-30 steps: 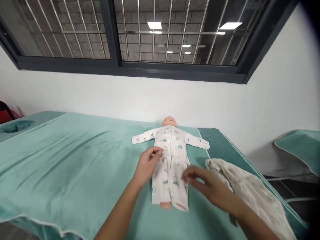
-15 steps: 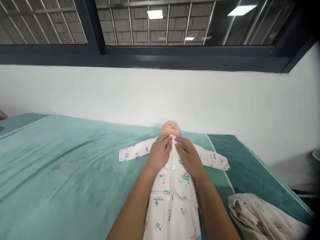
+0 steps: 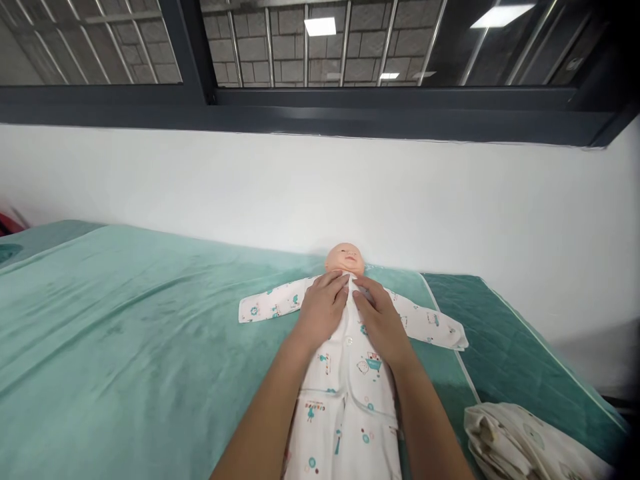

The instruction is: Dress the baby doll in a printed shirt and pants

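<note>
A baby doll (image 3: 345,258) lies face up on the green bed cover, its head close to the white wall. It wears a white, printed long-sleeved baby shirt (image 3: 327,363) with matching trousers (image 3: 320,443) below. Both sleeves stretch out sideways, flat. At the collar, my left hand (image 3: 324,303) has its fingers bent over the shirt's front edge, thumb hidden. My right hand (image 3: 380,317) faces it across the front opening, with index finger and thumb gripping the other edge. A round snap (image 3: 349,341) shows lower down the front.
A crumpled cream cloth (image 3: 530,440) with a faint print lies at the lower right. The green cover (image 3: 150,347) spreads to the left, with a darker green piece (image 3: 505,340) at the right. Behind are a white wall (image 3: 225,187) and a dark window frame (image 3: 375,123).
The view has shifted slightly, with the doll and cloth sitting a little lower and further right. My hands stay at the collar with almost the same grip.
</note>
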The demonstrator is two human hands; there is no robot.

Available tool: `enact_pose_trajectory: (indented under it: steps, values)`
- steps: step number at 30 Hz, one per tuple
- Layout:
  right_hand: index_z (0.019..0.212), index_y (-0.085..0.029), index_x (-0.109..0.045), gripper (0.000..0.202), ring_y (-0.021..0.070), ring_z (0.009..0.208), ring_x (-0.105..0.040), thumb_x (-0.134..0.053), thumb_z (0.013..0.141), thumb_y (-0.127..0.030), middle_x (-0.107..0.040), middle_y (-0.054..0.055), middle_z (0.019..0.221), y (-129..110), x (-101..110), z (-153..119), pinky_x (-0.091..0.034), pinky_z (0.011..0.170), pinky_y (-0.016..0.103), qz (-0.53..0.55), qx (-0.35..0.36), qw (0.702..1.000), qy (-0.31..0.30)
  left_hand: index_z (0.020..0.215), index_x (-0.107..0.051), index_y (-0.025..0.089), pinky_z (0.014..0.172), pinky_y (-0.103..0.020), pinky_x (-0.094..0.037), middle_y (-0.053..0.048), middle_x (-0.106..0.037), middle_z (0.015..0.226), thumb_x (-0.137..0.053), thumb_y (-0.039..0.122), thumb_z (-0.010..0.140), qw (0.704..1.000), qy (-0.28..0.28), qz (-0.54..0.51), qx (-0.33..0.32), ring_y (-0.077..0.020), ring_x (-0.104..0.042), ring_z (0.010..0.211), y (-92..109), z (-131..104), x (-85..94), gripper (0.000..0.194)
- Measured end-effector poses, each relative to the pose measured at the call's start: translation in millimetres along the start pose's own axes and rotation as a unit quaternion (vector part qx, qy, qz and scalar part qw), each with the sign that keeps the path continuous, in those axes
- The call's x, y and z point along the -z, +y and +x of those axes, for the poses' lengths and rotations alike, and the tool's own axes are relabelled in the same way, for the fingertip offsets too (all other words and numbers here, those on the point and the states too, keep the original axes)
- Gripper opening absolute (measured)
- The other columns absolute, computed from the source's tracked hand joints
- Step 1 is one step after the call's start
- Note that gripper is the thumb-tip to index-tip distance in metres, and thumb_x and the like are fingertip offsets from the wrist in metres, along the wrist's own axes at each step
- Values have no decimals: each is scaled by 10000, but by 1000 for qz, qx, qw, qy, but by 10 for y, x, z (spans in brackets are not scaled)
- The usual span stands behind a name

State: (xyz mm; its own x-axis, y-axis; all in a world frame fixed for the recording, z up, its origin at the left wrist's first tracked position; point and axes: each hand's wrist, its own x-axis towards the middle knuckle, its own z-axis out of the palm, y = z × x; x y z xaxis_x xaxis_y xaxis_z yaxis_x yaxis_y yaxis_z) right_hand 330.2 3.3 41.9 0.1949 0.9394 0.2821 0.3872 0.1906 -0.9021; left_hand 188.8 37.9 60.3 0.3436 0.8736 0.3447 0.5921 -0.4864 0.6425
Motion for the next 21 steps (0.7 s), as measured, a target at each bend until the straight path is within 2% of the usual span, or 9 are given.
enact_pose_trajectory:
  steps: [11, 13, 16, 18, 21]
  values:
    - [1264, -284, -617, 378, 256, 1393, -388, -428, 959, -403, -519, 48, 1431, 5, 30, 13, -315, 1168, 502, -55, 51, 996, -39, 1376, -580, 291, 1162, -419, -360, -17, -520, 1463, -330, 323, 1026, 1000, -19, 14, -6, -224, -445, 1366, -14, -1, 6, 432]
    - [1277, -272, -601, 391, 270, 1334, -454, -448, 947, -416, -536, 60, 1407, -32, 28, 0, -375, 1119, 497, -47, 19, 999, -20, 1380, -578, 292, 1161, -426, -361, -19, -520, 1463, -325, 309, 1023, 999, -25, 20, -5, -228, -442, 1369, 6, -5, 19, 438]
    - [1331, -242, -560, 465, 267, 1095, -612, -499, 917, -446, -605, 84, 1308, -128, 34, -29, -513, 912, 430, -14, -51, 999, 1, 1375, -582, 308, 1156, -449, -364, -18, -502, 1480, -322, 277, 1014, 999, -32, 29, 1, -237, -427, 1382, 24, -14, 30, 446]
    - [1365, -227, -541, 512, 247, 971, -646, -514, 905, -450, -633, 88, 1262, -181, 42, -45, -531, 805, 380, -4, -70, 998, 0, 1353, -595, 343, 1144, -469, -373, -3, -490, 1490, -320, 270, 1010, 999, -34, 34, 3, -240, -422, 1384, 26, -21, 30, 446]
    - [1371, -231, -544, 514, 229, 962, -645, -520, 904, -444, -632, 77, 1280, -197, 54, -51, -522, 801, 349, 6, -61, 998, -4, 1322, -614, 366, 1128, -477, -386, 5, -496, 1483, -333, 267, 1009, 999, -30, 31, -3, -239, -432, 1375, 23, -25, 22, 432]
